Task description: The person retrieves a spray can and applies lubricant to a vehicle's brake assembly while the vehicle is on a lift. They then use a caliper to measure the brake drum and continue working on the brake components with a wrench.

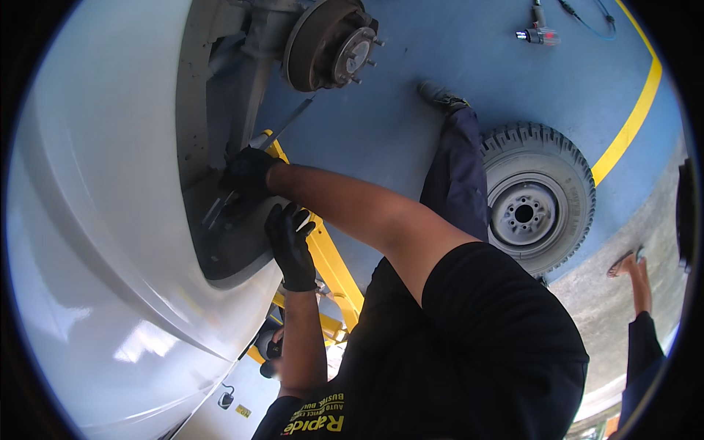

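My right hand [246,174], in a black glove, is closed around a long metal bar [292,114] inside the wheel well of a white vehicle; its fingertips are mostly hidden. Below it, my gloved left hand [290,249] has its fingers apart and slightly bent, beside the wheel well's lower edge, with nothing visible in it. The exposed brake drum [314,53] with its studs is above both hands. A yellow metal stand or lift [330,286] runs behind my left hand.
White bodywork [110,220] fills the left. A detached wheel [543,161] lies right of my leg on the blue floor. A power tool [541,37] and hose lie farther up. Another person's foot [623,264] shows at right; a partly visible person [268,345] is below.
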Available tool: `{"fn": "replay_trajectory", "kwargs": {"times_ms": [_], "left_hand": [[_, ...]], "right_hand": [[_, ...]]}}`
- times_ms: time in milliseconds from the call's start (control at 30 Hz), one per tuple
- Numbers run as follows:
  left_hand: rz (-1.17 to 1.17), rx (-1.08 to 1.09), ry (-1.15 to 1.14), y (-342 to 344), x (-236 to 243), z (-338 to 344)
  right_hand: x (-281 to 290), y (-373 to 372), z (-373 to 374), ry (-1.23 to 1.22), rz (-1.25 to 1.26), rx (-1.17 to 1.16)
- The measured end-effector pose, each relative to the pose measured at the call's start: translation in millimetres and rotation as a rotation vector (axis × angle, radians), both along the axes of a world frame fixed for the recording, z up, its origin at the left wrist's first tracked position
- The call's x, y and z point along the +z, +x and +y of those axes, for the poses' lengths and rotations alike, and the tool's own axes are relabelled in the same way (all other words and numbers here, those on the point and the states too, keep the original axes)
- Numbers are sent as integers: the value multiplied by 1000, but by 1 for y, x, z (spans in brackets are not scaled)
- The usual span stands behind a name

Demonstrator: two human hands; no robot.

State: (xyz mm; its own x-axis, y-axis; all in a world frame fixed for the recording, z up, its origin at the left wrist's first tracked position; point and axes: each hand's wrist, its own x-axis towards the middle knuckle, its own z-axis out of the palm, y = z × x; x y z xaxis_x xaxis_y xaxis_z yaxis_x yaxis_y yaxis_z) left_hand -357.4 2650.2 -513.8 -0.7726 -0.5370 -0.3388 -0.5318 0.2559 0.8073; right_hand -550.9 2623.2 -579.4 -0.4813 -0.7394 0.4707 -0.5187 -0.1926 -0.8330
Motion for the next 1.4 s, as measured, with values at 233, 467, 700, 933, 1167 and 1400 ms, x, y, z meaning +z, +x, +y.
{"fn": "replay_trajectory", "kwargs": {"times_ms": [233, 467, 700, 933, 1167, 1400], "left_hand": [[-32, -12, -68, 12, -19, -32], [-34, -47, -61, 9, -46, -57], [-25, 153, 247, 2, -51, -56], [-34, 163, 173, 6, -59, -66], [39, 173, 172, 3, -65, -83], [135, 232, 235, -13, -58, -75]], "right_hand": [[5, 10, -26, 64, 2, -8], [1, 9, -28, 38, -44, -18], [-6, 12, -38, -64, 35, -133], [-4, 9, -41, -166, 28, -195], [16, 2, -32, -136, 12, -194], [25, -5, -20, -100, 8, -148]]}}
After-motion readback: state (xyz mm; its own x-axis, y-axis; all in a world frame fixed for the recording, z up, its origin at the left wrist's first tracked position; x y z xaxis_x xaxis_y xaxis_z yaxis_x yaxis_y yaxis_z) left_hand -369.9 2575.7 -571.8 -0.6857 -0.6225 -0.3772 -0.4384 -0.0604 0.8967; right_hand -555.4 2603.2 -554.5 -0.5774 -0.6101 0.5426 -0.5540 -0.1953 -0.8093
